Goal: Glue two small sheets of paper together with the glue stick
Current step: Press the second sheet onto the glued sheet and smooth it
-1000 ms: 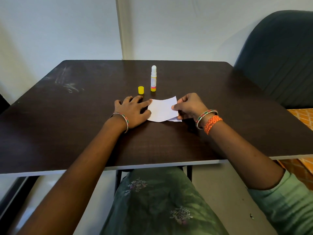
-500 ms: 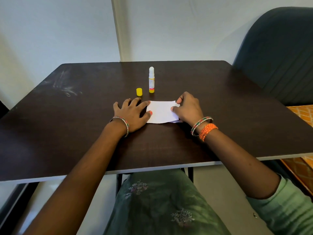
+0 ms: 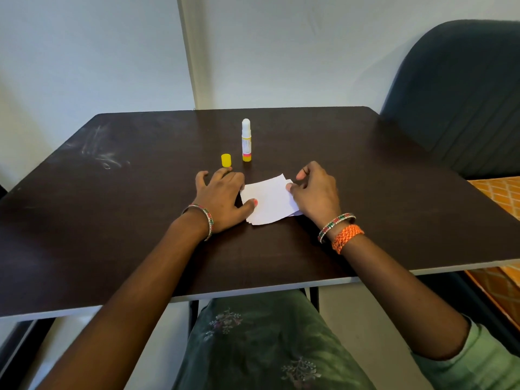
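Two small white sheets lie stacked near the middle of the dark table [image 3: 394,192]. The top sheet [image 3: 267,201] is skewed, so the lower sheet [image 3: 297,212] peeks out at the right and bottom edges. My left hand [image 3: 222,198] lies flat on the table with its thumb pressing the top sheet's left edge. My right hand [image 3: 315,192] rests on the right side of the stack, thumb on the top sheet's right edge, fingers loosely bent. The uncapped glue stick [image 3: 246,142] stands upright just behind the hands. Its yellow cap [image 3: 226,160] stands to its left, next to my left fingertips.
A dark padded chair [image 3: 455,94] stands at the table's right rear corner. An orange patterned surface [image 3: 498,192] shows beyond the right edge. White scuff marks [image 3: 101,159] streak the far left of the tabletop. A white wall is right behind the table.
The top sheet has turned counter-clockwise on the lower one. My left thumb slid further onto it. My right hand shifted slightly along the right edge.
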